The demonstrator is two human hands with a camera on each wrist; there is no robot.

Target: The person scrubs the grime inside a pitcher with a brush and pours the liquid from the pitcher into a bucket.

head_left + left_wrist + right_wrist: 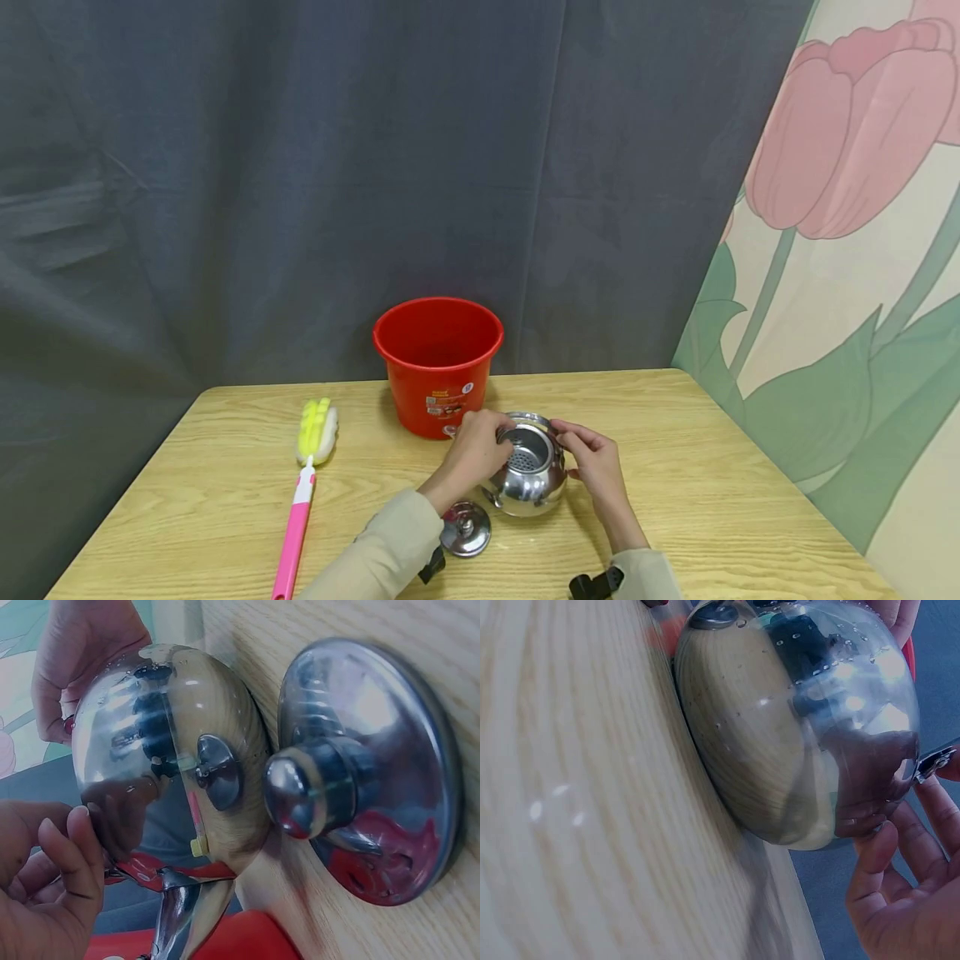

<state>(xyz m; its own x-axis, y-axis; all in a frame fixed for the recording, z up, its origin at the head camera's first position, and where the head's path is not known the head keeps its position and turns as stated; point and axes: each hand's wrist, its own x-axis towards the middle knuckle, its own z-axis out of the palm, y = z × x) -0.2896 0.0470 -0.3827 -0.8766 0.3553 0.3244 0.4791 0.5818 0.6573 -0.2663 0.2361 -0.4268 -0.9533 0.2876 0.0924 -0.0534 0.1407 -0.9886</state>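
Observation:
A shiny steel teapot [525, 497] stands on the table with its top uncovered. Inside its mouth a perforated strainer [529, 458] shows. My left hand [474, 450] is at the left of the rim, its fingers bent over the edge. On the opposite side, my right hand [597, 468] grips the teapot's upper edge, thumb on the wall and a finger by a small metal lug [934, 762]. The spout [174, 911] points towards the bucket. Close by, below the left wrist, lies the round steel lid [467, 530], knob up. The fingertips inside the rim are partly hidden.
Behind the teapot stands a red bucket [441, 392]. At the left of the wooden table [712, 500] lies a brush [296, 533] with a pink handle and a yellow and white head. A dark curtain [360, 183] hangs along the back edge.

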